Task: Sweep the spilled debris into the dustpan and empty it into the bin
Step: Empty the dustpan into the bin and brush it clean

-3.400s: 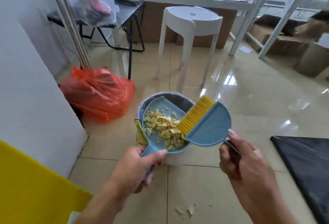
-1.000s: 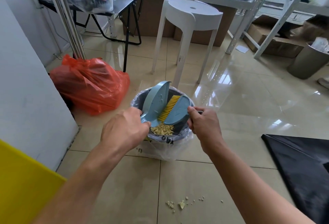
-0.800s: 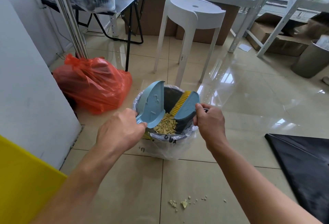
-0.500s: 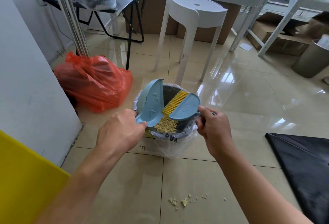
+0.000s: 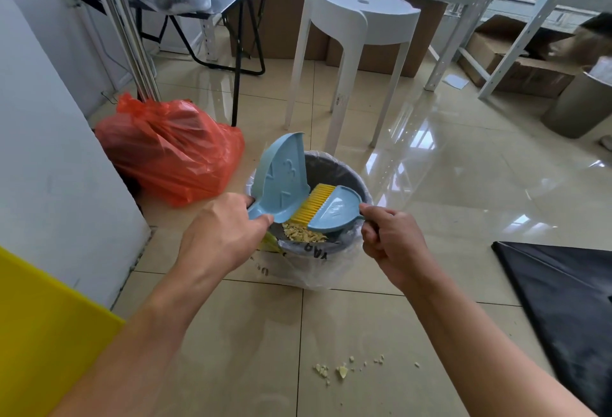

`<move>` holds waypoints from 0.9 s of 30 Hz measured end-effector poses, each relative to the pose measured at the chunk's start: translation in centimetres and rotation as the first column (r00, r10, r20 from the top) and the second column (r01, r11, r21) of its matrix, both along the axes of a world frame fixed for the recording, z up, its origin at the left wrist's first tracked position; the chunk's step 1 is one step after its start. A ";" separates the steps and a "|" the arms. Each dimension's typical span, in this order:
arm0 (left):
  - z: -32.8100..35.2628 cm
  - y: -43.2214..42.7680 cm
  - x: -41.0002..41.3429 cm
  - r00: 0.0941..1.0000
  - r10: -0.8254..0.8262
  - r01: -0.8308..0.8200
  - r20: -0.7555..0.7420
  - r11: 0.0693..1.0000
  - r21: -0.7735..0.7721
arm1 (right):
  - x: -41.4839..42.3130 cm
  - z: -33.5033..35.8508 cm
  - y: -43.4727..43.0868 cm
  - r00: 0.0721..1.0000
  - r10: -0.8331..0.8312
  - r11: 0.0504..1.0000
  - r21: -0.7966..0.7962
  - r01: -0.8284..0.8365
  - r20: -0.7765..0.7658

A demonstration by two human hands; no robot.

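My left hand [image 5: 222, 234] grips the handle of a light blue dustpan [image 5: 281, 181], which is tipped up on its side over the grey bin [image 5: 344, 171] lined with a clear bag. My right hand [image 5: 390, 244] grips the handle of a blue hand brush [image 5: 334, 209]; its yellow bristles touch the dustpan's inner face. Yellow debris [image 5: 303, 234] lies inside the bin under the brush. A few yellow crumbs [image 5: 341, 371] lie on the tiled floor in front of the bin.
An orange plastic bag [image 5: 169, 151] sits left of the bin against a white wall. A white stool [image 5: 361, 15] stands behind the bin. A black sheet [image 5: 563, 304] covers the floor at right. A yellow panel [image 5: 36, 343] is at lower left. Shelving and boxes stand at the back.
The dustpan, level and full of debris before, has been tipped on edge over the bin, and the debris now lies in the bin. The brush has drawn back a little along the pan.
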State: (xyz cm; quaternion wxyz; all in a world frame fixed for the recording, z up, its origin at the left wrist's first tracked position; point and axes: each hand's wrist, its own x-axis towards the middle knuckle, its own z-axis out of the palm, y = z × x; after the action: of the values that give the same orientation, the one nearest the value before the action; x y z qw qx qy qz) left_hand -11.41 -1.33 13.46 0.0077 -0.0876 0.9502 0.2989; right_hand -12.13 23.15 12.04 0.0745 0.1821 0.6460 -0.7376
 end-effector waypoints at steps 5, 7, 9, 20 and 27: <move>0.1 -0.4 -0.1 0.999 0.038 -0.038 -0.026 0.999 0.013 | -0.1 -0.3 0.4 0.999 0.007 0.990 0.137 -0.012 0.033; -0.2 -0.6 -0.2 0.999 0.040 -0.040 -0.034 0.999 -0.005 | 0.0 -0.2 0.6 1.000 -0.004 0.995 0.099 0.005 -0.012; -0.3 -0.6 -0.1 1.000 0.016 -0.016 -0.024 1.000 -0.006 | 0.4 0.1 0.5 0.998 0.015 0.998 0.055 -0.012 -0.064; -4.1 -5.4 10.9 0.983 0.145 -0.183 0.111 0.769 0.613 | 11.3 -0.8 0.8 0.969 0.239 0.944 0.250 -0.217 -0.062; -7.6 -6.8 17.8 0.947 0.258 -0.313 0.188 0.630 0.711 | 19.6 -13.0 -10.4 0.829 0.456 0.823 0.202 -0.532 0.326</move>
State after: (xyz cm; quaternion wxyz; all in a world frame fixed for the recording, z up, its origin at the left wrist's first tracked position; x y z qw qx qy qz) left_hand 6.43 -8.18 5.87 0.0272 -0.2367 0.7235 0.6479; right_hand 7.46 12.75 -0.99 0.3225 0.1120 0.7541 -0.5611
